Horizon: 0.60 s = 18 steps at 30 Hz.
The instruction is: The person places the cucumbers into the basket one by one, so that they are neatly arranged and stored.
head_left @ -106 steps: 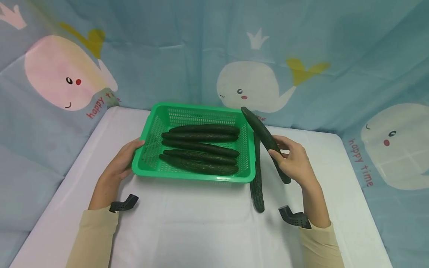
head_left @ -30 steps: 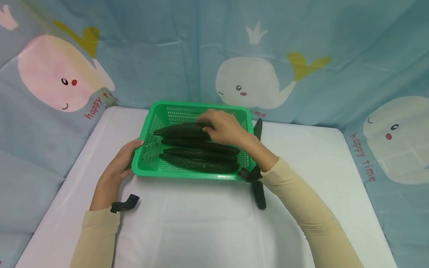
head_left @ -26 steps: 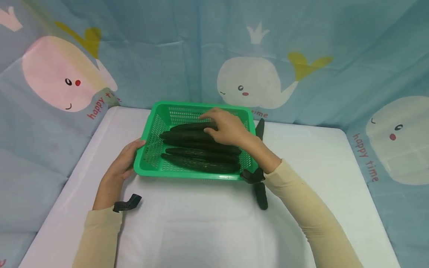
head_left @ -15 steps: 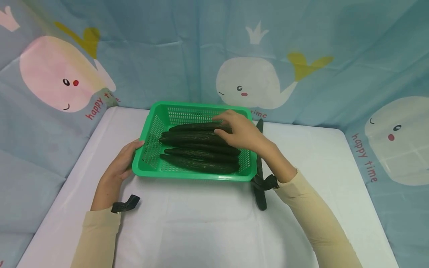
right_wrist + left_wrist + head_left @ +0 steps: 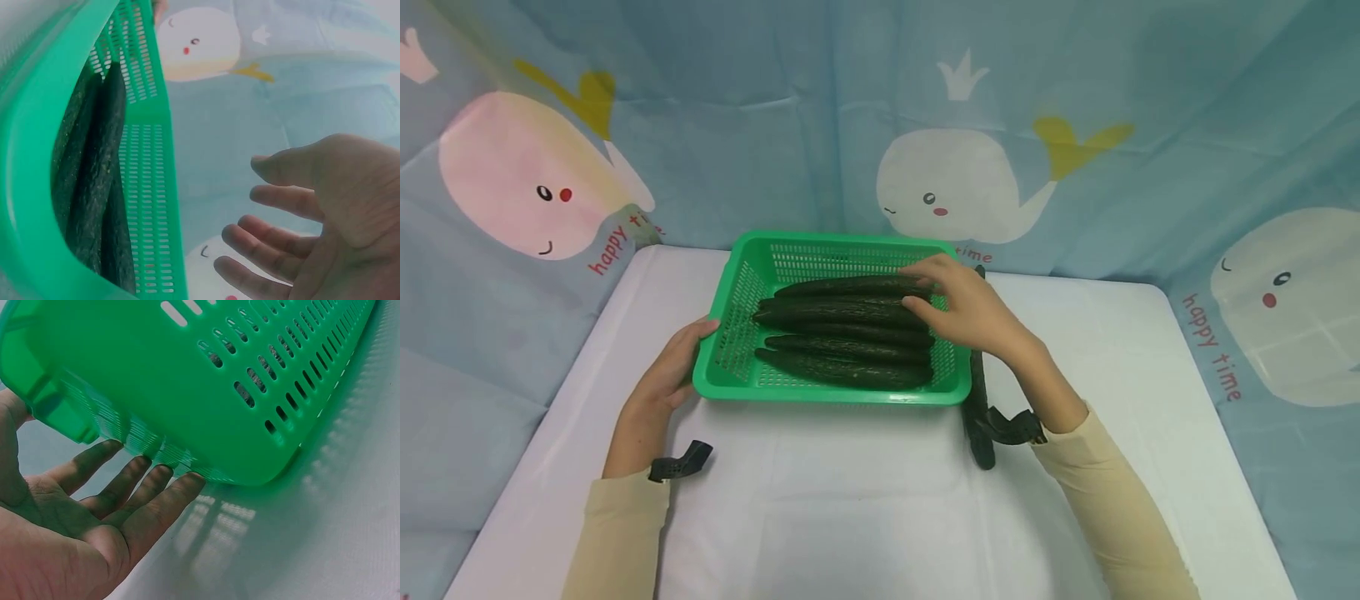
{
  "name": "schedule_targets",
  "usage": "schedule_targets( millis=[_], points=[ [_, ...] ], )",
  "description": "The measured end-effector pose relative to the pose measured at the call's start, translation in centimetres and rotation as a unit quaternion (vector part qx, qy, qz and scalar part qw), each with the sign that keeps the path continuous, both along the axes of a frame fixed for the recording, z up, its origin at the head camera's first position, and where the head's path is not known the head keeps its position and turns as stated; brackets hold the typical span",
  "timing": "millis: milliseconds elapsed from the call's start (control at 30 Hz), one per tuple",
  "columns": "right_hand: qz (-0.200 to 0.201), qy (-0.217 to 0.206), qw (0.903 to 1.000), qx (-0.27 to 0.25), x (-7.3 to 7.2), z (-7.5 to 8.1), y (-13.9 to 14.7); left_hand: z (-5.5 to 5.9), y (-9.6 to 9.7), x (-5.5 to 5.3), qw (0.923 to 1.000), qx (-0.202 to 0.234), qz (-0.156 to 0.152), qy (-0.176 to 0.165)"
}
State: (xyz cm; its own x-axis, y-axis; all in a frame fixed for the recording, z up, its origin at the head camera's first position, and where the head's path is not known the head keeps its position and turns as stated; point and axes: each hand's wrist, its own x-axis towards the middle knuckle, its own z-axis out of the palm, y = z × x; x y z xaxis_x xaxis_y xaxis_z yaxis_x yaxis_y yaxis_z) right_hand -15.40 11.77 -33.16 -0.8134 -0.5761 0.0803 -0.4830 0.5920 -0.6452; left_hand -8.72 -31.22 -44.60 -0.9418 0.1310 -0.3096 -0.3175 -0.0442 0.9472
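A green plastic basket sits on the white-covered table with several dark green cucumbers lying side by side in it. At its left end my left hand holds the basket, thumb on the rim; in the left wrist view the fingertips touch the outer end wall. Over the basket's right end hovers my right hand, fingers spread and holding nothing, also apart from the basket in the right wrist view. Another cucumber lies on the table along the basket's right side, partly hidden by the right arm.
White cloth covers the table in front of the basket. A blue curtain with whale prints stands close behind the basket and on both sides. Black wrist cameras stick out from both wrists.
My right hand brought a cucumber from the right into the basket, let it go among the others, and has since drawn back rightward. My left hand has stayed on the basket's left end.
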Motion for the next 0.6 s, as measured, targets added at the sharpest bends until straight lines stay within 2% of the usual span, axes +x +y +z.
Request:
schedule_targets(
  millis=[333,600],
  points=[
    [-0.029,-0.017,0.9991,-0.025,1.2,-0.4,1.7,0.0,0.1,0.1,0.9999,-0.011,-0.006,0.001],
    [-0.047,-0.018,0.9971,-0.057,1.9,-0.9,3.0,0.0,-0.1,0.1,0.9996,0.003,-0.022,0.017]
  ],
)
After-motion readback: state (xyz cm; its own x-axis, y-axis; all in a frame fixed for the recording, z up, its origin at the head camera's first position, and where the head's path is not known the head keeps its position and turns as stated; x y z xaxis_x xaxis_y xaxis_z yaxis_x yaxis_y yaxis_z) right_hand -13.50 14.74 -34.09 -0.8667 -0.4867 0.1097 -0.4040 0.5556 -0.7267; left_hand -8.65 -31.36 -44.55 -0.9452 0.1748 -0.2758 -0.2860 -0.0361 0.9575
